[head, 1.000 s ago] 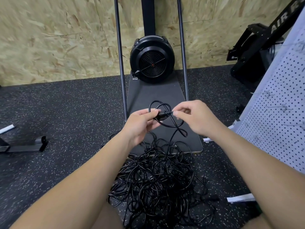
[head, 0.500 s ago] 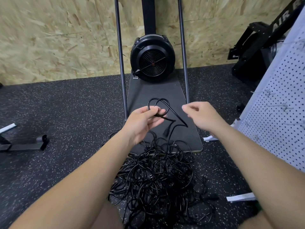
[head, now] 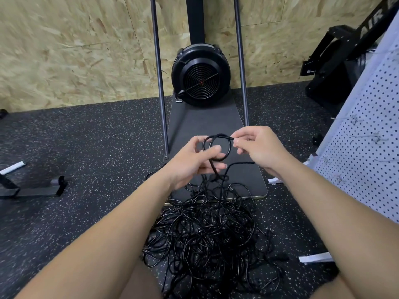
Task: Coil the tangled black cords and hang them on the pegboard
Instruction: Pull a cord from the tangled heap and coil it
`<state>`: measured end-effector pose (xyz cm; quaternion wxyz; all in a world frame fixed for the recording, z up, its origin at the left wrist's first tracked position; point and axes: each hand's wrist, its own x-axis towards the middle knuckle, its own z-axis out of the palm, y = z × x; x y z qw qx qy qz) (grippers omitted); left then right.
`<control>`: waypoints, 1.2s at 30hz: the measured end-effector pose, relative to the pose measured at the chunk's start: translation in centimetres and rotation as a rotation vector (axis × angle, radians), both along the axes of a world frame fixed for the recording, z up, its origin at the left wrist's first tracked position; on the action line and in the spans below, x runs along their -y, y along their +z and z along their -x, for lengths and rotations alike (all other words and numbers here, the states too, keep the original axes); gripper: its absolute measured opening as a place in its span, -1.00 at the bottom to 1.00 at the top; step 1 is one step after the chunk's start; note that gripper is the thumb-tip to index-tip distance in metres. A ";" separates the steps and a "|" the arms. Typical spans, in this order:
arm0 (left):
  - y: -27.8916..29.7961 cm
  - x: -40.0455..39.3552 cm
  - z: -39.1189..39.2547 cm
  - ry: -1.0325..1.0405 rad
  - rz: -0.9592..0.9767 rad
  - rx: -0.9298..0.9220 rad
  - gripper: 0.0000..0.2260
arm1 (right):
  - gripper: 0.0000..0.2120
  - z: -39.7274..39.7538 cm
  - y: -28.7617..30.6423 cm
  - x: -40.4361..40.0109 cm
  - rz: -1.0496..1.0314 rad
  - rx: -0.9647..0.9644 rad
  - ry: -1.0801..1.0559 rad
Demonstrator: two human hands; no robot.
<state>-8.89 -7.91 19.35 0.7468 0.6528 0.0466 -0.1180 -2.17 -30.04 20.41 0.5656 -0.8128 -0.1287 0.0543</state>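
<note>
Right hand (head: 262,148) returned — pinching cord loop (head: 217,148) beside left hand (head: 192,162).

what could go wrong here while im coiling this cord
1. The cord loop held between the left hand and right hand trails into the tangled pile; pulling may tighten knots or drag the whole heap.
2. The loop is small, and a loose grip could let it spring open.
</note>
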 end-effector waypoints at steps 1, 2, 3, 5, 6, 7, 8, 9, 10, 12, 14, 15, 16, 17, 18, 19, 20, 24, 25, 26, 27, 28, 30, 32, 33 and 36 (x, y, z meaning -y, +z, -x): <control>0.1 -0.3 0.1 -0.023 -0.058 0.017 -0.53 | -0.85 -0.1 0.2 0.2 0.024 0.023 -0.009; 0.1 -0.7 0.0 -0.028 -0.110 0.037 -0.48 | -0.85 -0.2 0.4 0.5 0.044 0.038 0.000; 0.3 -1.1 -0.1 -0.016 -0.154 0.059 -0.49 | -0.85 -0.4 0.7 0.8 0.068 0.050 0.028; 0.6 -1.9 -0.5 -0.008 -0.224 0.085 -0.65 | -0.84 -0.6 1.2 1.8 0.131 0.066 0.112; 0.6 -2.5 -0.7 -0.020 -0.240 0.086 -0.76 | -0.84 -0.8 1.3 2.2 0.148 0.070 0.145; 0.5 -3.0 -0.9 -0.026 -0.242 0.081 -0.84 | -0.85 -1.0 1.4 2.7 0.159 0.079 0.170; 0.3 -3.6 -1.1 -0.002 -0.242 0.071 -0.84 | -0.86 -1.2 1.3 3.3 0.169 0.089 0.188; 0.1 -4.2 -1.3 0.047 -0.238 0.057 -0.81 | -0.86 -1.4 1.3 3.9 0.175 0.094 0.206; -0.1 -4.8 -1.5 0.107 -0.233 0.047 -0.79 | -0.87 -1.6 1.2 4.5 0.190 0.099 0.215; -0.5 -5.9 -1.7 0.213 -0.197 0.041 -0.81 | -0.85 -2.1 0.8 5.6 0.277 0.118 0.206; -0.8 -6.7 -1.8 0.283 -0.150 0.031 -0.83 | -0.80 -2.7 0.0 6.5 0.449 0.133 0.182; -0.8 -6.9 -1.8 0.299 -0.137 0.029 -0.83 | -0.77 -2.9 -0.5 6.6 0.552 0.124 0.168; -0.9 -6.9 -1.8 0.305 -0.135 0.029 -0.83 | -0.73 -3.0 -1.1 6.6 0.650 0.108 0.154; -0.9 -6.8 -1.8 0.301 -0.137 0.028 -0.83 | -0.71 -3.0 -1.5 6.5 0.713 0.106 0.158; -1.0 -6.5 -1.8 0.285 -0.140 0.025 -0.82 | -0.71 -2.8 -1.6 6.0 0.716 0.115 0.181; -1.0 -6.2 -1.8 0.255 -0.146 0.023 -0.81 | -0.73 -2.4 -1.5 5.4 0.630 0.114 0.217; -1.0 -5.7 -1.7 0.215 -0.160 0.024 -0.80 | -0.74 -1.8 -1.2 4.6 0.491 0.098 0.248; -0.8 -3.3 -1.5 0.023 -0.223 0.100 -0.80 | -0.43 0.2 -0.3 0.8 0.235 0.104 0.317; -0.7 -2.7 -1.4 -0.010 -0.231 0.124 -0.81 | -0.45 0.6 -0.3 0.0 0.240 0.105 0.332; -0.6 -2.2 -1.3 -0.036 -0.242 0.144 -0.83 | -0.53 0.8 -0.5 -0.6 0.257 0.119 0.333; -0.6 -1.8 -1.3 -0.051 -0.259 0.158 -0.84 | -0.67 1.0 -0.7 -0.9 0.299 0.160 0.320; -0.6 -1.6 -1.2 -0.059 -0.282 0.167 -0.84 | -0.82 1.2 -0.6 -1.1 0.331 0.197 0.297; -1.0 -1.7 -1.2 -0.063 -0.336 0.182 -0.86 | -0.90 1.2 -0.3 -1.1 0.299 0.200 0.263; -1.5 -2.4 -1.1 -0.108 -0.443 0.216 -0.87 | -0.87 1.1 0.4 -0.8 0.166 0.147 0.224; -1.9 -2.8 -1.0 -0.144 -0.517 0.234 -0.87 | -0.85 0.8 0.6 -0.5 0.083 0.119 0.183; -2.8 -3.4 -0.9 -0.150 -0.645 0.239 -0.86 | -0.81 -0.3 0.6 0.5 -0.154 0.056 0.065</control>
